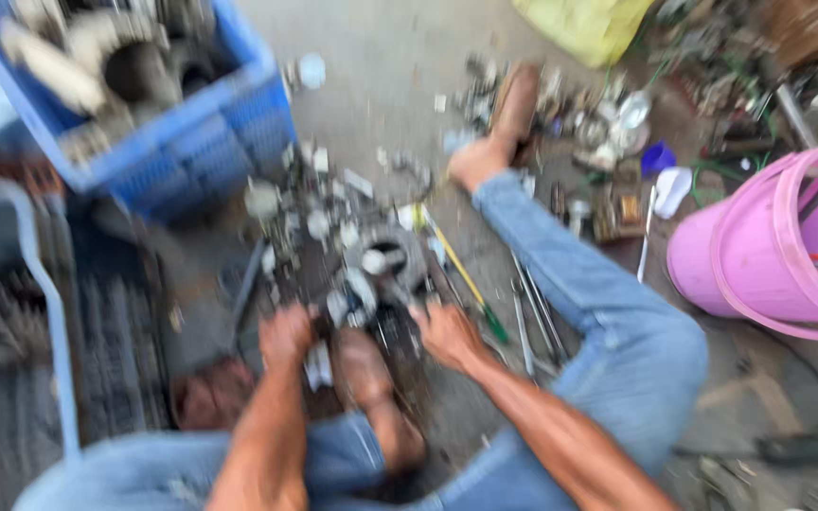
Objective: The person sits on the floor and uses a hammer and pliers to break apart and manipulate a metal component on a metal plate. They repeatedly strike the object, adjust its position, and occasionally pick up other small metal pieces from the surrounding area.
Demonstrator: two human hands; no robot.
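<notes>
The picture is blurred by motion. My left hand (286,336) is curled near small pale metal parts (319,364) on the ground; whether it grips one I cannot tell. My right hand (445,333) rests fingers-down just below a round grey metal housing (392,257) with a dark opening. My legs in blue jeans stretch out on the concrete, one foot (513,109) far ahead, the other foot (366,369) between my hands. A yellow-handled screwdriver (461,274) lies right of the housing.
A blue plastic crate (182,142) of large metal parts stands at upper left. A pink bucket (778,246) lies tipped at right. Wrenches (527,312), small parts and scrap litter the floor ahead. A yellow bag (584,26) sits at the top.
</notes>
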